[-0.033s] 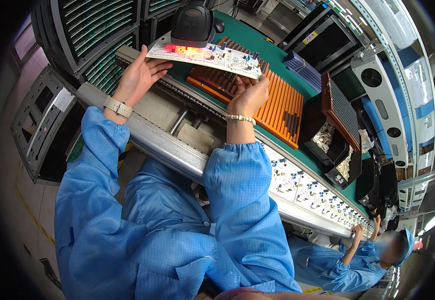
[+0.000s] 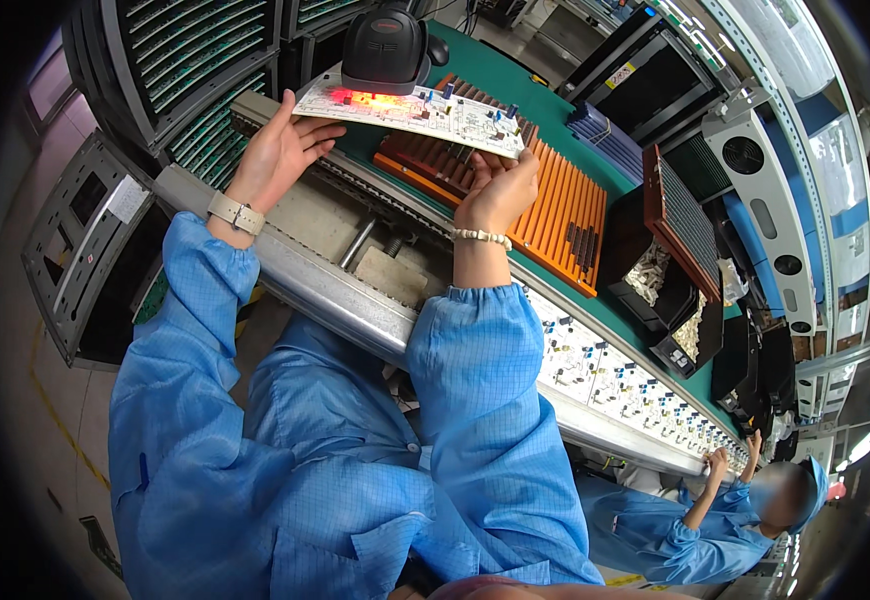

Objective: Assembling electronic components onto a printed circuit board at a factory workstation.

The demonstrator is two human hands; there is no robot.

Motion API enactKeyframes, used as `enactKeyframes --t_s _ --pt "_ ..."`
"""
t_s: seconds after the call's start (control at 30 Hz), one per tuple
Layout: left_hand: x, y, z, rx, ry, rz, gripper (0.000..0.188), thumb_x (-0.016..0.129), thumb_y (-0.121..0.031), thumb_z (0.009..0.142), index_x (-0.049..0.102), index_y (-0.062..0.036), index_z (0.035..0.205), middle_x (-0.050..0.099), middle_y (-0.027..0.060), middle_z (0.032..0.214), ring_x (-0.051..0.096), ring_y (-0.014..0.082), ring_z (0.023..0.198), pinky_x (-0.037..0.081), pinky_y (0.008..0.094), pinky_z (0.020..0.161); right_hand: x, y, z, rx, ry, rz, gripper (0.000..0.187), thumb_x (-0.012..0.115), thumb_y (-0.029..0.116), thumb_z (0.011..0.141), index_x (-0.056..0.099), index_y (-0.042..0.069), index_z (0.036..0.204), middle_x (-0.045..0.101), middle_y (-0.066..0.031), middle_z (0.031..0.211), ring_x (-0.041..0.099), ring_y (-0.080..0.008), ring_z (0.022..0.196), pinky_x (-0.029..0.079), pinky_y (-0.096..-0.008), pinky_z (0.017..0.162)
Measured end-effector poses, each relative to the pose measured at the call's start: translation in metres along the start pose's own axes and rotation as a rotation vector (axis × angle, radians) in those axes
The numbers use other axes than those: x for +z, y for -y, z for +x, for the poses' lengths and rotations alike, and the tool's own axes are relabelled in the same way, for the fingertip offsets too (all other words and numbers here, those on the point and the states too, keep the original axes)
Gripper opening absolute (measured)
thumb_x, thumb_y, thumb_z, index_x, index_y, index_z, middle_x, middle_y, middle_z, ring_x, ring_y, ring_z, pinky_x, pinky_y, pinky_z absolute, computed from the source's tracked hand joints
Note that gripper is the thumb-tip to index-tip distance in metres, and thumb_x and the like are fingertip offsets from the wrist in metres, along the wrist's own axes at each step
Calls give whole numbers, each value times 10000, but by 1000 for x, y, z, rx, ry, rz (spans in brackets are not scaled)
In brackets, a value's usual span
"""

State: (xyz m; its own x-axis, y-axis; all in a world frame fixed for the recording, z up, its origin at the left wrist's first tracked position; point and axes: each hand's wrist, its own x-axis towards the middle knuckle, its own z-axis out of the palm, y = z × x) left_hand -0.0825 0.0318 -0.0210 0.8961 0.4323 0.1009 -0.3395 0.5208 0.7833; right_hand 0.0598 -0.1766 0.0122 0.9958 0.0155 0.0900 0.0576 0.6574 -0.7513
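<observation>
Your right fingers (image 2: 527, 159) pinch the white rectangular circuit board (image 2: 460, 120), apparently so its red-lit part sits beneath the boxy black scanner (image 2: 385, 50); your left fingers (image 2: 325, 134) spread wide at the board's left end.

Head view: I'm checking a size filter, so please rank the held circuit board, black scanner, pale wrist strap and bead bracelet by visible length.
1. Circuit board
2. Black scanner
Smallest, unranked: pale wrist strap and bead bracelet; their lengths look alike.
</observation>
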Motion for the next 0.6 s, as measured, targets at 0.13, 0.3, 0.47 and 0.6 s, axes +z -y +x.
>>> enactKeyframes --t_s 0.13,0.3,0.47,0.6 --pt "1 0 -1 10 11 28 632 379 -561 1011 489 -18 1315 596 154 1197 565 239 1113 435 343 935 0 1 0 15 -5 8 283 415 265 1021 557 22 989 670 -93 880 660 -161 709 537 -271 599" --pt "7 0 -3 47 9 85 674 364 -597 997 488 -13 1310 599 155 1193 567 230 1099 439 340 929 0 0 1 18 -12 18 279 412 263 1023 555 26 992 673 -92 878 666 -163 716 539 -271 596" --pt "9 0 -2 55 -12 104 681 370 -605 990 491 -13 1304 602 152 1186 571 224 1091 451 342 926 0 -2 3 8 -26 26 305 430 274 984 558 -1 1020 677 -111 884 651 -173 744 522 -273 619" --pt "9 1 -2 58 -10 105 663 387 -592 990 500 -14 1294 606 144 1173 576 222 1087 458 341 923 0 -1 3 20 -35 43 301 424 269 985 557 0 1018 675 -113 878 649 -171 737 523 -270 615"
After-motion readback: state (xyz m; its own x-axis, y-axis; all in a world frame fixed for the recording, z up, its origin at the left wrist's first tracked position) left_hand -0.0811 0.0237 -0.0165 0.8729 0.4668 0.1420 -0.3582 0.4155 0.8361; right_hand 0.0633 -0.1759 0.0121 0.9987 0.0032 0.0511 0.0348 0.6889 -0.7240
